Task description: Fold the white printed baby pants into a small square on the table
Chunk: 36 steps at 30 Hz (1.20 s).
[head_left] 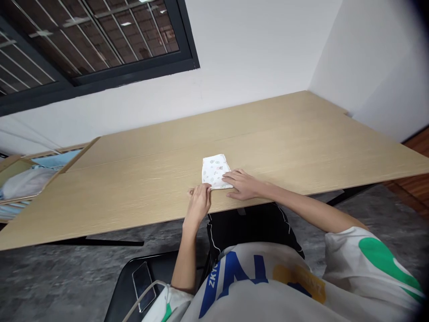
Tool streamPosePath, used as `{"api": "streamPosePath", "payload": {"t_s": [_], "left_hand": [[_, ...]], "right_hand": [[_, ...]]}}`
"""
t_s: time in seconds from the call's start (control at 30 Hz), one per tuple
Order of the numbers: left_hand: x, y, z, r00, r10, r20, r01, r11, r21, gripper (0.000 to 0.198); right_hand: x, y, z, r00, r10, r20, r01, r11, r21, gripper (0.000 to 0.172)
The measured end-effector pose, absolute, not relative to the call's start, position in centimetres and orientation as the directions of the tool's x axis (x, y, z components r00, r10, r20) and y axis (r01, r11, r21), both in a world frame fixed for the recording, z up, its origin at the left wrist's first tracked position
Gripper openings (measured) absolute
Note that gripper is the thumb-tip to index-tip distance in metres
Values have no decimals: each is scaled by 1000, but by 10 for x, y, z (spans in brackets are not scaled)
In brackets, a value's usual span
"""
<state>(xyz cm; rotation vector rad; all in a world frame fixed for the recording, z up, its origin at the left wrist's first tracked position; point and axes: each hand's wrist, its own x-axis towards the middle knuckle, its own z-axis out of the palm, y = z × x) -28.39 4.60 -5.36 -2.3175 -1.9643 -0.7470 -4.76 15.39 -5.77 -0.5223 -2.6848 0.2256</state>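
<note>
A small white cloth (213, 169), printed with little coloured figures, lies folded into a rough square on the tabletop near its front edge. At the cloth's near left corner, my left hand (199, 202) has its fingers curled and closed on the edge. From the right, my right hand (246, 184) rests with fingers stretched out over the cloth's right side, its thumb apart on the wood. The corners under my fingers are partly hidden.
The light wooden table (284, 134) reaches back to a white wall and a barred window (110, 40). At the far left stands a wooden crib (50, 163) with bedding. A phone (144, 286) with a cable near it lies on a black chair (122, 293) below.
</note>
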Motion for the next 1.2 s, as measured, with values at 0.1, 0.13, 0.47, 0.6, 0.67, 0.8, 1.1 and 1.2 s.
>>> {"api": "streamPosePath", "payload": {"t_s": [0.1, 0.13, 0.47, 0.6, 0.67, 0.8, 1.1, 1.2], "left_hand": [[-284, 41, -49, 90, 945, 315, 907, -209, 367, 33], [-285, 37, -46, 95, 951, 295, 894, -212, 395, 32], [-297, 15, -45, 129, 967, 219, 713, -243, 657, 35], [-290, 34, -53, -112, 970, 214, 639, -95, 763, 33], [-285, 45, -53, -219, 953, 207, 615, -30, 788, 35], [-277, 59, -53, -358, 902, 242, 663, 63, 746, 34], [-266, 60, -55, -276, 855, 440, 922, 106, 372, 42], [-261, 65, -55, -85, 890, 448, 959, -48, 279, 49]], "right_hand": [[-42, 151, -58, -847, 381, 370, 294, 917, -270, 56], [-41, 150, -59, -844, 375, 383, 281, 918, -281, 48], [-22, 131, -33, -808, 531, 256, 298, 743, -600, 31], [-31, 144, -21, -726, 656, 207, 367, 624, -690, 32], [-41, 155, -20, -670, 712, 208, 413, 591, -693, 32], [-62, 178, -27, -547, 815, 192, 550, 522, -651, 29], [-77, 178, -43, -511, 742, 433, 654, 663, -364, 43], [-82, 162, -43, -683, 533, 499, 510, 837, -196, 48]]}}
